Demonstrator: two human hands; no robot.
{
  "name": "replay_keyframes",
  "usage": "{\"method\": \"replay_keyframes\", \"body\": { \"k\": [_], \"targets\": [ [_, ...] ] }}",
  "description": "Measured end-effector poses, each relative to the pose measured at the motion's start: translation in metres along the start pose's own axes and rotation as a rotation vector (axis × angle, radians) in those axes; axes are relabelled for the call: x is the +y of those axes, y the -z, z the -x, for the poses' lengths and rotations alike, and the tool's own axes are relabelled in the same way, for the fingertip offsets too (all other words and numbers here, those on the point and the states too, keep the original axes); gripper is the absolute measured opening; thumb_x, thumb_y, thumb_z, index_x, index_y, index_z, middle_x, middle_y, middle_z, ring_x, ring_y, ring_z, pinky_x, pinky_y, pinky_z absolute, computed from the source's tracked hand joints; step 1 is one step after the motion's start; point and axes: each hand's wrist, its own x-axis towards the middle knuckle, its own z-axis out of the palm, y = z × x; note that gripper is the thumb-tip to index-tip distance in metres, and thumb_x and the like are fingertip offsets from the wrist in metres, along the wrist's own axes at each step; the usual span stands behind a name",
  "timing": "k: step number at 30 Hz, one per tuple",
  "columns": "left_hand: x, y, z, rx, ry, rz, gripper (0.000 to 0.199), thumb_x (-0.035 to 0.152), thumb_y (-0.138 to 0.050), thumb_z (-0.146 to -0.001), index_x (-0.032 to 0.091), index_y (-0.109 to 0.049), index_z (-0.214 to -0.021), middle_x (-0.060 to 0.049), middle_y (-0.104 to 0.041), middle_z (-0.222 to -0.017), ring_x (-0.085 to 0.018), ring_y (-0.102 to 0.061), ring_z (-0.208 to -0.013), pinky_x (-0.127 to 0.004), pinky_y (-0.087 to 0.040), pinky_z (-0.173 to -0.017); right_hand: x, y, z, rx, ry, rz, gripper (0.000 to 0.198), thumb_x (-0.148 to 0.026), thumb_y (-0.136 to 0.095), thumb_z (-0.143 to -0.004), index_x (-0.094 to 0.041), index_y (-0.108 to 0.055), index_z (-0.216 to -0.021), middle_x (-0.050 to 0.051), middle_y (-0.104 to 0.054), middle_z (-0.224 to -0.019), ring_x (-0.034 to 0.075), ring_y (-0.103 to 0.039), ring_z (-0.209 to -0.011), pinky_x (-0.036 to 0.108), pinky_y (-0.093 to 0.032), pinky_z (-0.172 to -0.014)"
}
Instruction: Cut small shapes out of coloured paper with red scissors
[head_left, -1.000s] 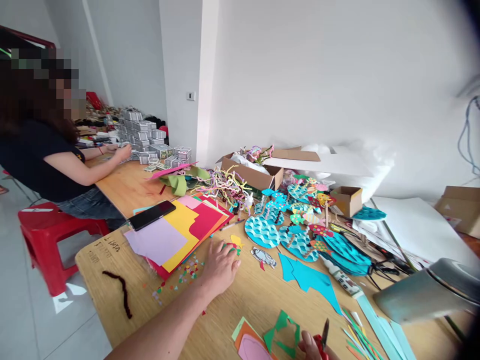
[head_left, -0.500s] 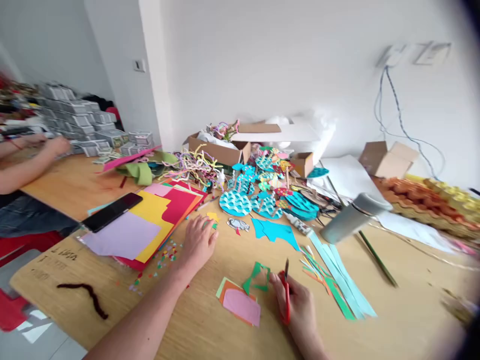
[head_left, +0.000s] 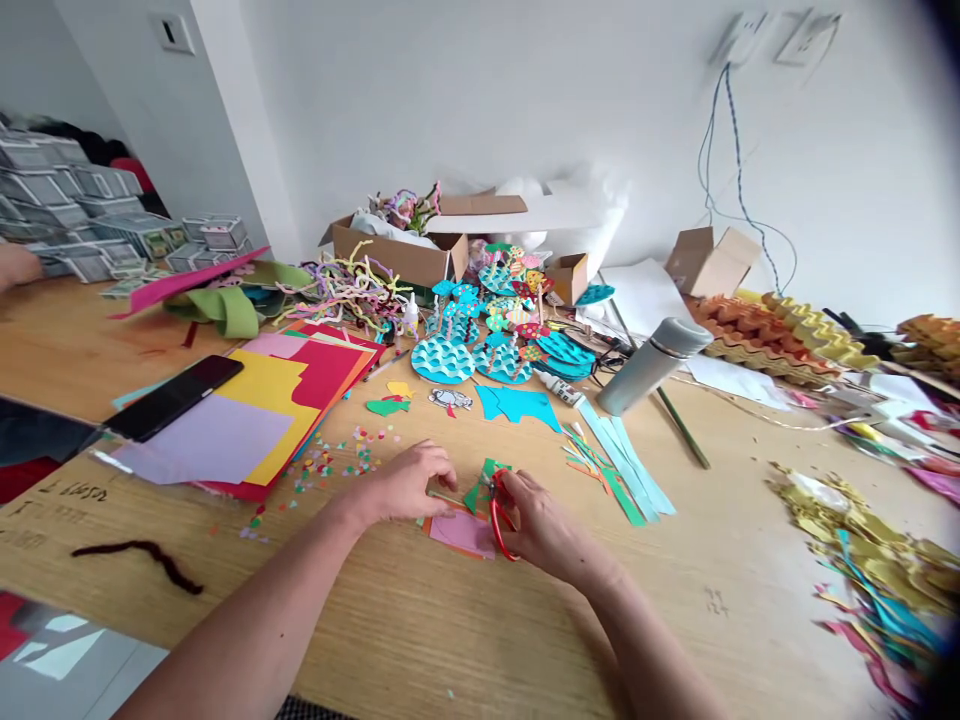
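My right hand is wrapped round red-handled scissors, held just above the table. Beside the blades lies a green paper offcut; whether the scissors touch it I cannot tell. My left hand hovers at the left edge of a small paper stack, its fingers curved and apart from the thumb. Pink paper tops that stack, with an orange sheet under it. Farther back are a green paper cutout, a yellow cutout and a grey-and-white animal cutout.
Coloured sheets with a black phone on them lie at left. Blue paper, pale blue strips, a glue bottle and a grey flask stand or lie beyond my right hand. Scraps litter the right side.
My left hand has moved from the green cutout toward the paper stack, uncovering the cutout. My right hand has brought the scissors in by the green offcut. The view has swung right.
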Motion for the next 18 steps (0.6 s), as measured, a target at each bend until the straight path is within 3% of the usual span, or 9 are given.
{"method": "replay_keyframes", "body": {
  "k": [4, 9, 14, 18],
  "targets": [
    [0.002, -0.001, 0.002, -0.125, 0.024, -0.074, 0.027, 0.022, -0.079, -0.059, 0.02, -0.066, -0.082, -0.001, -0.061, -0.085, -0.019, -0.053, -0.091, -0.028, -0.041, -0.076, -0.001, -0.007, 0.001, -0.002, 0.025, 0.03, 0.017, -0.007, -0.052, -0.074, -0.021, -0.043, -0.077, 0.004, -0.056, -0.074, 0.02, -0.048, -0.07, 0.028, -0.039, -0.061],
    [0.003, -0.002, 0.002, -0.157, 0.049, -0.092, 0.026, 0.023, -0.077, -0.062, 0.02, -0.066, -0.085, -0.001, -0.061, -0.087, -0.019, -0.053, -0.093, -0.028, -0.04, -0.08, -0.004, -0.001, 0.001, 0.068, 0.038, -0.025, 0.015, -0.009, -0.055, -0.076, -0.021, -0.045, -0.078, 0.004, -0.057, -0.076, 0.02, -0.05, -0.073, 0.029, -0.041, -0.064],
    [0.005, -0.002, 0.001, -0.16, 0.056, -0.098, 0.017, 0.023, -0.074, -0.068, 0.019, -0.064, -0.081, -0.002, -0.061, -0.086, -0.019, -0.053, -0.092, -0.029, -0.039, -0.082, -0.01, 0.004, -0.001, 0.1, 0.165, -0.085, 0.029, -0.004, -0.055, -0.072, -0.02, -0.054, -0.097, 0.008, -0.064, -0.101, 0.024, -0.054, -0.101, 0.036, -0.041, -0.085],
    [0.003, -0.004, 0.001, -0.152, 0.056, -0.119, 0.015, 0.026, -0.073, -0.069, 0.019, -0.062, -0.078, -0.001, -0.06, -0.083, -0.019, -0.052, -0.091, -0.028, -0.039, -0.077, -0.011, 0.0, -0.001, 0.062, 0.227, -0.048, 0.017, -0.01, -0.055, -0.076, -0.021, -0.057, -0.089, 0.005, -0.066, -0.087, 0.02, -0.06, -0.087, 0.037, -0.04, -0.091]
  ]
}}
